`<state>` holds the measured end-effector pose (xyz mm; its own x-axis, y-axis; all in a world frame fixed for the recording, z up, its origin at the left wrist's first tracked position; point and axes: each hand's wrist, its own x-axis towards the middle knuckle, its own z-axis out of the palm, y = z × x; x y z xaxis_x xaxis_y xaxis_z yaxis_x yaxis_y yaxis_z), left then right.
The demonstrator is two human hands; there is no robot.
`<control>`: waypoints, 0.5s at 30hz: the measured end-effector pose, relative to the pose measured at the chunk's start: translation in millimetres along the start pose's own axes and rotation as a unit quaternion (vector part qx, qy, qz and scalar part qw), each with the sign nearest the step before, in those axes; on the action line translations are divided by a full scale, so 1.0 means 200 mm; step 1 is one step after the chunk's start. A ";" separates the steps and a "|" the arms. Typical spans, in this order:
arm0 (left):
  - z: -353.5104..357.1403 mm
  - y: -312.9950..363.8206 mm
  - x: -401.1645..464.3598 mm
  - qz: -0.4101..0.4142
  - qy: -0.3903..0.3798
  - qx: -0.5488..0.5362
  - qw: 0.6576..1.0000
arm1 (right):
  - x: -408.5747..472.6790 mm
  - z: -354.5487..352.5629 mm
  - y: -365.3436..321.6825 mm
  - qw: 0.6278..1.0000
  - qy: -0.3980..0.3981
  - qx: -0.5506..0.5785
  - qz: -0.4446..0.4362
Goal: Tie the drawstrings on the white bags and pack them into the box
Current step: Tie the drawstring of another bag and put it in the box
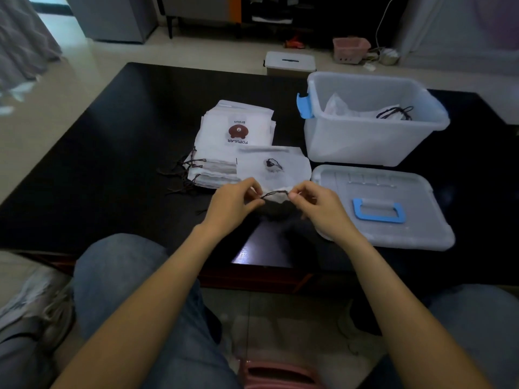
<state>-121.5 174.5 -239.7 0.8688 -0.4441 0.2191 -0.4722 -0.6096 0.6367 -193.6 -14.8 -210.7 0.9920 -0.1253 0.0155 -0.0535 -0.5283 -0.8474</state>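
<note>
Drawstring [274, 193] ends hidden inside left hand [234, 202] and right hand [318, 203]

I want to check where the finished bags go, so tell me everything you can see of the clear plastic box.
The clear plastic box is a translucent, whitish tub standing upright and open on the black table, with a blue latch on its left end. Inside lie white bags with dark drawstrings. Its lid, with a blue handle, lies flat in front. Neither hand touches it.
</note>
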 end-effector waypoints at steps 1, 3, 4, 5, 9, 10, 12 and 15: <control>0.00 0.00 0.01 -0.007 0.002 -0.024 1.000 | 0.01 -0.01 0.01 1.000 -0.005 -0.010 0.012; 0.00 -0.01 0.02 -0.012 0.001 -0.038 0.999 | 0.01 -0.04 0.02 0.997 -0.022 -0.062 0.040; 0.00 -0.02 0.02 -0.013 -0.002 -0.035 0.999 | 0.01 -0.06 0.03 0.994 -0.031 -0.094 0.055; -0.01 -0.04 0.03 -0.016 -0.007 -0.036 0.999 | 0.00 -0.08 0.03 0.990 -0.040 -0.118 0.068; 0.00 -0.07 0.03 -0.007 -0.021 -0.040 0.999 | -0.04 -0.14 0.01 0.989 -0.047 -0.115 0.082; 0.00 -0.07 0.03 -0.004 -0.024 -0.040 0.999 | -0.05 -0.14 0.00 0.993 -0.040 -0.077 0.079; 0.01 -0.07 0.02 -0.003 -0.035 -0.058 0.998 | -0.05 -0.13 -0.05 0.995 -0.021 0.070 0.069; 0.02 -0.03 0.01 -0.003 -0.052 -0.122 0.991 | -0.03 -0.06 -0.14 0.955 -0.009 0.290 0.057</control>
<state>-117.3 174.7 -246.1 0.8459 -0.5130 0.1457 -0.4058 -0.4419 0.8001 -198.8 -10.5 -180.7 0.9855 -0.1368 -0.1002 -0.0951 0.0435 -0.9945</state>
